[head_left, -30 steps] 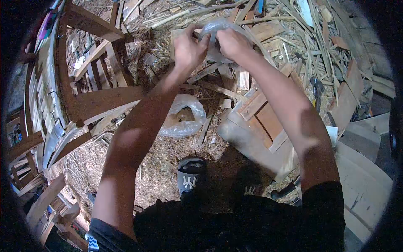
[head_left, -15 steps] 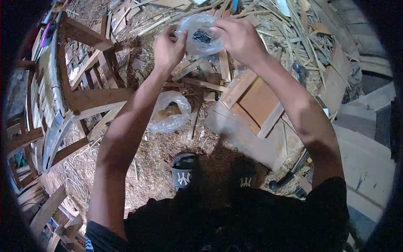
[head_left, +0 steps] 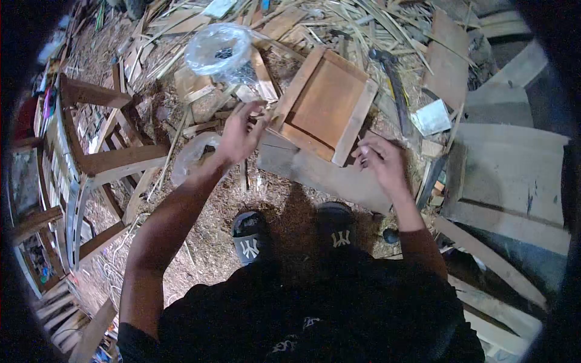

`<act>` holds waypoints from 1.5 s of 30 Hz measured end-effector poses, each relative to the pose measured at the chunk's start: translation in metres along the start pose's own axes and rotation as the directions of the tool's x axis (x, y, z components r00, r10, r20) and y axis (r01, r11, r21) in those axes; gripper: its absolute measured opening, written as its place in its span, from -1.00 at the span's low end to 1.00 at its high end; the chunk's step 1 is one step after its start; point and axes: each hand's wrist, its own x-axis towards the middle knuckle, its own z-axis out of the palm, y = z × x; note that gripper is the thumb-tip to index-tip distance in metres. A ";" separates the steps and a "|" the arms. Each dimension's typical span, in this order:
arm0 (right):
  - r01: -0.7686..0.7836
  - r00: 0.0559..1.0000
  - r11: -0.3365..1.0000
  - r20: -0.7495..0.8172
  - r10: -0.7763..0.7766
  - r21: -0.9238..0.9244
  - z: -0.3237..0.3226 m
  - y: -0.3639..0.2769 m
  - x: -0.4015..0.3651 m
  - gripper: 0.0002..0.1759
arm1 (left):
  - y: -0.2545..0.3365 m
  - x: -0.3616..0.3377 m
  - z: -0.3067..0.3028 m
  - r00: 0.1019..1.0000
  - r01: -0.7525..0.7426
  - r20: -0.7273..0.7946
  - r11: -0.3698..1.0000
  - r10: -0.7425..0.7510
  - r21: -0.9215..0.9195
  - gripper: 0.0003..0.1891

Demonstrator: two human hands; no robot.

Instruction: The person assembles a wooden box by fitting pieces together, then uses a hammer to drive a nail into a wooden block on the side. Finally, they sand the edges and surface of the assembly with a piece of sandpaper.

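A wooden panel with a raised frame [head_left: 324, 106] lies on a flat board [head_left: 308, 172] in front of my feet. My left hand [head_left: 241, 134] is just off its left corner, with fingers curled toward the thumb; anything inside is too small to make out. By the lower right edge of the panel, my right hand [head_left: 382, 162] has its fingers bent together, and what they hold is not clear. A clear plastic bag [head_left: 203, 57] with small dark pieces, apparently nails, sits beyond my left hand. Another plastic bag [head_left: 184, 160] is partly behind my left forearm.
A hammer [head_left: 393, 81] lies right of the panel, near a pale block [head_left: 431, 117]. A wooden chair frame [head_left: 121, 158] stands on the left. Wood strips [head_left: 387, 30] litter the far floor, and larger boards [head_left: 511, 175] are at right. Sawdust covers the ground.
Both hands have left the plastic bag of small dark pieces, which now rests on the floor scraps. They have come down and nearer, to either side of the framed panel. The view has shifted.
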 end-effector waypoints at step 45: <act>0.185 0.978 0.936 -0.032 -0.204 -0.301 0.026 -0.075 -0.010 -0.79 | 0.009 0.029 0.000 0.730 0.674 0.501 0.368 -0.465 -0.640 -0.53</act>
